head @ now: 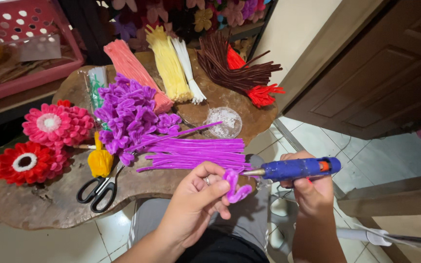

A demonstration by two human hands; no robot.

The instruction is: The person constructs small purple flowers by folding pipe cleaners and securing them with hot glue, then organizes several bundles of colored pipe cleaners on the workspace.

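Note:
My left hand (196,199) pinches a small bent purple pipe-cleaner piece (235,187) between thumb and fingers. My right hand (310,187) grips a blue glue gun (296,168), held level, its metal nozzle pointing left and touching the top of the bent piece. Just beyond my hands, a bundle of straight purple pipe cleaners (196,152) lies on the low wooden table (40,209). A heap of shaped purple pieces (130,114) sits behind the bundle.
Black scissors (98,190), a yellow tuft (100,161) and red and pink finished flowers (28,163) lie at the left. Pink, yellow, white, brown and red pipe-cleaner bundles (169,65) fan across the back. A clear round dish (224,122), a pink basket (20,44), a brown door (381,68).

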